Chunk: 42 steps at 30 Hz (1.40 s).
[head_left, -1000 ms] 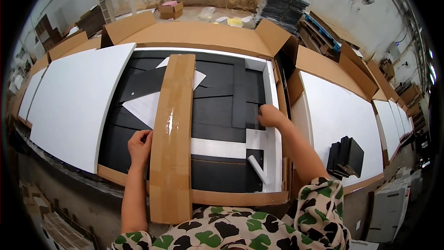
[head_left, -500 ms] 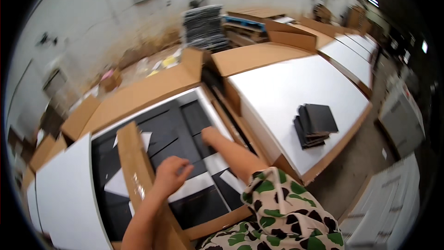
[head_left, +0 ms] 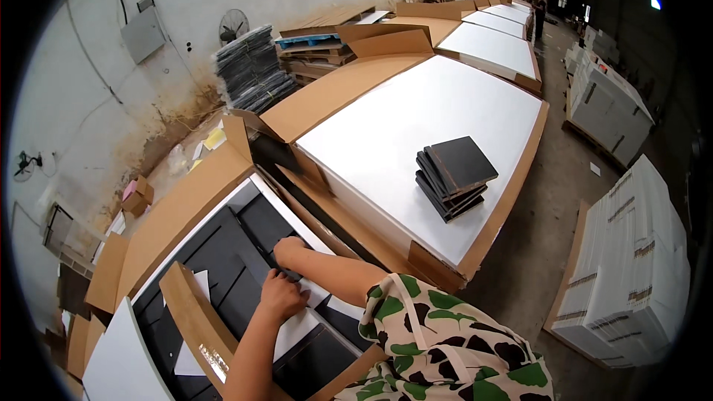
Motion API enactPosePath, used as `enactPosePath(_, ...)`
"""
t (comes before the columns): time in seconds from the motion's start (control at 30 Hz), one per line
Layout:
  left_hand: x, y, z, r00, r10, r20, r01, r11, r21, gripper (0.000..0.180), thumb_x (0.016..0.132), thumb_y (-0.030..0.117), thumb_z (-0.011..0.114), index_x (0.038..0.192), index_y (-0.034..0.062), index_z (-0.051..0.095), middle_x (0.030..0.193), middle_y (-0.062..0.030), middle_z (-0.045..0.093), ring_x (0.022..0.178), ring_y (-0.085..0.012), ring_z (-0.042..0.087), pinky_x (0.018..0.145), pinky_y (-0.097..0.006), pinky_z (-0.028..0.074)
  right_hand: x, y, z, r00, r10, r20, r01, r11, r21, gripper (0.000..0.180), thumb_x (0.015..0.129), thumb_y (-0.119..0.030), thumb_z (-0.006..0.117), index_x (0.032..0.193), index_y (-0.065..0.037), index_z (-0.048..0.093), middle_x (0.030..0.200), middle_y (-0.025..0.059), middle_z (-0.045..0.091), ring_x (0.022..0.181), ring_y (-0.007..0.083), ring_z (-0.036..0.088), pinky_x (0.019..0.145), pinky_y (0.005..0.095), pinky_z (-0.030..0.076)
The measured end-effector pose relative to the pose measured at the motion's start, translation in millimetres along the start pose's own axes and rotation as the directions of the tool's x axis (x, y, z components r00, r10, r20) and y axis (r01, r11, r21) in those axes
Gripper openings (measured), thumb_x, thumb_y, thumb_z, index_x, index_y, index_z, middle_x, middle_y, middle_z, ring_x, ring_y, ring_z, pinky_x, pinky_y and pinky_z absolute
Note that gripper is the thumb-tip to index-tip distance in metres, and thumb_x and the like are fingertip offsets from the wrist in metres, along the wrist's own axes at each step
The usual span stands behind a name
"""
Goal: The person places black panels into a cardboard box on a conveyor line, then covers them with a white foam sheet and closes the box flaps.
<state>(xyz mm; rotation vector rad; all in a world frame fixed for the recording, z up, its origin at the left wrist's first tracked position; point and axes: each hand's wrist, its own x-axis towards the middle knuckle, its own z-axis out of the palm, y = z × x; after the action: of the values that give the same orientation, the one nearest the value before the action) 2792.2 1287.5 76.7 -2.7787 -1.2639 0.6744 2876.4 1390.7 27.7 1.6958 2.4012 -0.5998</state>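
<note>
Dark panels [head_left: 215, 249] lie flat inside a white-lined cardboard carton in front of me. My left hand [head_left: 284, 297] is over them, its fingers curled at the edge of a black panel [head_left: 249, 263]. Just beyond it, my right hand [head_left: 290, 251] is bent down with its fingers closed near the carton's right side; what they hold is hidden. White sheets [head_left: 194, 353] lie among the panels. A long brown cardboard piece [head_left: 194, 319] runs across the carton to the left of my hands.
On the neighbouring white-topped carton [head_left: 386, 141] stands a stack of small black boards [head_left: 454, 177]. Raised cardboard flaps [head_left: 186, 230] edge the far side. Wrapped white stacks [head_left: 631, 275] stand on the floor to the right. Against the wall are a dark wrapped stack [head_left: 251, 67] and pallets [head_left: 316, 56].
My view has swung to the right. My hands have come closer together over the panels; the left has moved toward the right hand, and its fingers now curl at a panel edge.
</note>
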Motion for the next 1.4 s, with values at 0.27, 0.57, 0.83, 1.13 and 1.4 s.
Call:
enactPosePath(0.27,23.4,-6.0,50.7,0.942,0.011,-0.336,0.003,0.999,0.039,0.043,0.083,0.044,0.045,0.09,0.0114,0.072,0.105,-0.005,0.065,0.103,-0.0175,0.056,0.09,-0.036,0.035,-3.1,-9.3,-17.2,0.996,0.088,0.031,-0.09,0.994,0.067,0.032,0.072,-0.013,0.068,0.104,-0.006,0.069,0.109,0.0154,0.065,0.102,0.0294,0.063,0.083,0.0386,0.052)
enactPosePath(0.57,4.0,-0.8,10.3,0.999,-0.024,0.036,0.022,0.999,0.03,0.03,0.081,0.026,0.043,0.081,0.0156,0.072,0.091,-0.0047,0.069,0.089,-0.0204,0.063,0.087,-0.037,0.042,12.0,-5.3,-1.2,0.973,-0.046,-0.226,0.03,0.997,-0.074,0.018,0.068,-0.016,0.068,0.082,-0.007,0.072,0.09,0.016,0.068,0.087,0.0292,0.066,0.08,0.0383,0.053)
enactPosePath(0.83,-1.4,0.1,19.8,0.999,0.022,-0.033,-0.024,0.998,-0.05,0.023,0.078,0.019,0.048,0.08,0.016,0.071,0.087,-0.0016,0.069,0.084,-0.0179,0.063,0.078,-0.036,0.041,-6.5,-13.9,-20.4,0.992,0.128,0.01,-0.127,0.989,-0.072,0.029,0.074,-0.011,0.065,0.102,-0.005,0.068,0.111,0.0159,0.064,0.102,0.0291,0.063,0.085,0.0373,0.052)
enactPosePath(1.13,-3.7,0.8,14.2,0.999,-0.003,-0.051,-0.002,0.996,-0.087,0.025,0.08,0.02,0.047,0.082,0.0156,0.071,0.088,-0.0028,0.069,0.084,-0.0178,0.063,0.08,-0.033,0.038,-1.7,-0.3,-16.8,0.984,0.171,-0.048,-0.171,0.985,0.012,0.028,0.073,-0.014,0.065,0.098,-0.002,0.067,0.108,0.0189,0.063,0.102,0.034,0.061,0.085,0.0387,0.051)
enactPosePath(1.4,-7.6,-4.5,13.7,0.999,-0.031,-0.03,0.027,0.99,-0.137,0.026,0.08,0.023,0.047,0.078,0.0145,0.072,0.086,-0.0041,0.069,0.083,-0.0188,0.063,0.08,-0.034,0.039,-27.9,10.4,-9.2,0.945,0.153,-0.289,-0.08,0.966,0.247,0.033,0.073,-0.021,0.069,0.095,0.003,0.062,0.1,0.0218,0.064,0.097,0.0373,0.061,0.084,0.041,0.05)
